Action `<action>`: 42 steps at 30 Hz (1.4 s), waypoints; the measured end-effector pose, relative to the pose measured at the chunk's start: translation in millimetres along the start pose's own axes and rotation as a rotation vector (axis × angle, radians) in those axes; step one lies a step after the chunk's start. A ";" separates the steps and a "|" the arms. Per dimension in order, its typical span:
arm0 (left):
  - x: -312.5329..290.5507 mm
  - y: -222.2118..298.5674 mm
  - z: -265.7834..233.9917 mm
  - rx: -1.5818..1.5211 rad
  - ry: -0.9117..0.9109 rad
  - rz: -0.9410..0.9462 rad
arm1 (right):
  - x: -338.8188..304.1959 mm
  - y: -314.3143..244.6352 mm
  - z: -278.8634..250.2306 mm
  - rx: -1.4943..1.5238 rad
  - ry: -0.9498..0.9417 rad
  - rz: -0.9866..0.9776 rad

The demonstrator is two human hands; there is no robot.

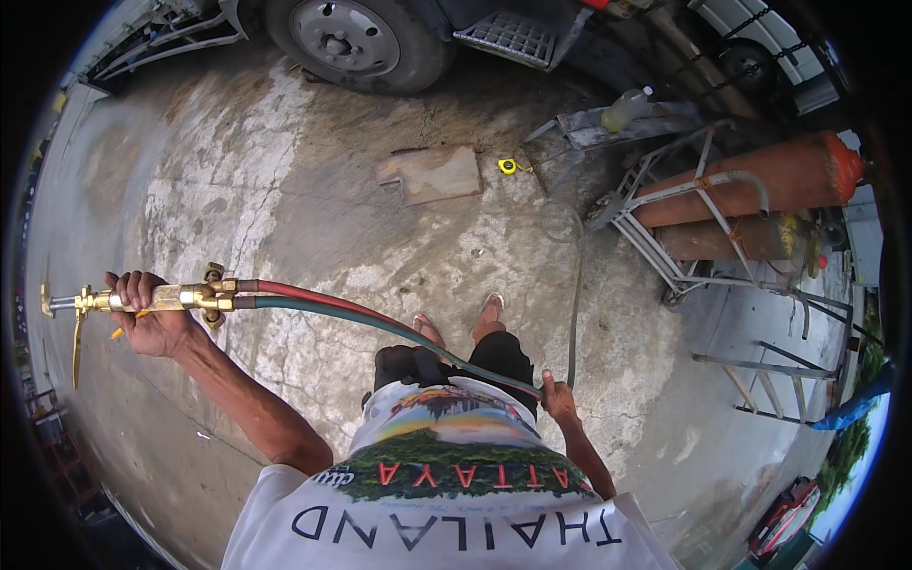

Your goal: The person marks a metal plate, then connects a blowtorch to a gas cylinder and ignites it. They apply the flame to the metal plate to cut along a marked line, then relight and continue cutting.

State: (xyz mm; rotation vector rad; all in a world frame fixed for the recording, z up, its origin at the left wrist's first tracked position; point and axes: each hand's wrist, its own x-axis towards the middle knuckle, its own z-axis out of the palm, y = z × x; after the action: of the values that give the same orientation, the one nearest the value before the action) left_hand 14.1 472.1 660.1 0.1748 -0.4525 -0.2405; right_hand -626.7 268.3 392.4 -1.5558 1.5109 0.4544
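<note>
My left hand (150, 318) is wrapped round the handle of a brass cutting torch (192, 296), held out to the left. Its head and lever lie beyond my fingers, at the far left. A thin orange-yellow piece (118, 332) shows by that hand; what it is, I cannot make out. From the valve end, a red hose (318, 294) and a green hose (375, 321) run across to my right side. There my right hand (560, 397) is closed round the hoses near my hip, its fingers partly hidden.
On the concrete ahead lie a flat, rusty metal plate (446, 175) and a yellow tape measure (508, 166). A bottle (627, 111) stands on a low bench. Orange gas cylinders (750, 180) rest in a metal cart at right. A hose (579, 285) trails along the floor. A truck wheel (351, 43) stands ahead.
</note>
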 end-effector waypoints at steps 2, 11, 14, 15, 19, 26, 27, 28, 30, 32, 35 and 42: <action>0.5 -47.0 -12.5 -0.091 -0.016 -0.114 | -28.1 33.3 31.8 0.157 0.036 0.075; 13.3 -165.0 -38.6 -0.185 0.058 -0.472 | -62.7 53.4 -59.1 0.107 0.697 0.229; 22.6 -182.6 -22.1 -0.224 0.053 -0.515 | -51.7 46.2 -98.4 0.103 0.663 0.337; 29.3 -186.2 -17.1 -0.210 0.054 -0.505 | -45.6 44.6 -93.9 -0.020 0.618 0.403; 64.5 -182.6 3.0 -0.242 0.001 -0.464 | 16.8 92.4 -29.3 0.240 0.279 0.584; 70.2 -143.0 13.1 0.378 0.042 -0.187 | 106.1 128.4 -68.8 2.210 0.484 0.282; 66.7 -133.7 18.9 0.436 0.036 -0.172 | 109.4 86.9 -117.2 2.185 0.666 0.311; 62.1 -132.4 16.1 0.468 0.044 -0.171 | 109.8 66.9 -162.1 2.178 0.775 0.146; 57.8 -139.0 5.5 0.512 0.059 -0.193 | 119.0 34.8 -238.8 2.035 0.873 -0.195; 56.5 -137.6 7.2 0.534 0.072 -0.186 | 111.9 -55.5 -292.7 1.730 0.844 -0.410; 61.3 -142.9 12.4 0.530 0.058 -0.202 | 133.8 -136.4 -301.7 0.567 0.889 -0.312; 94.5 -114.5 -11.4 0.387 -0.069 -0.442 | 201.4 -206.5 -226.2 -0.571 0.126 -0.125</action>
State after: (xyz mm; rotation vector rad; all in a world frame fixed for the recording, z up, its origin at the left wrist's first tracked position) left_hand 79.8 338.6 663.7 0.6500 -0.5235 -0.5933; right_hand -467.7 -60.3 426.6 -2.1394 1.4362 0.7743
